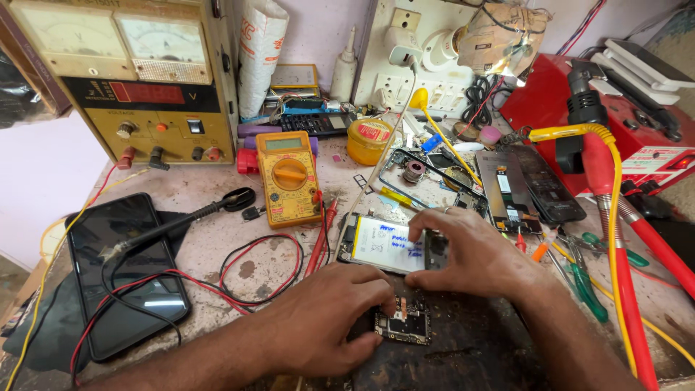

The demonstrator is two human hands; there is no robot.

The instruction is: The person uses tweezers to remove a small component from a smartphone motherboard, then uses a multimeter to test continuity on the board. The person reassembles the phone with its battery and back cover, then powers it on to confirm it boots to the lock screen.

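An opened phone (384, 245) lies face down on the bench with its white battery showing. My right hand (470, 253) rests on the phone's right end, fingers curled over the edge of the battery. Below it, on a dark mat (470, 347), sits a small circuit board (405, 324). My left hand (329, 318) lies beside that board with its fingertips pinching or pressing the board's top left corner. Both forearms come in from the bottom of the view.
A yellow multimeter (289, 177) with red and black leads sits centre left, a tablet (123, 271) at the left, a bench power supply (137, 80) behind. Phone frames and screens (521, 188), a yellow tin (369, 141), screwdrivers, green-handled pliers (586, 289) and a red tool (615, 181) crowd the right.
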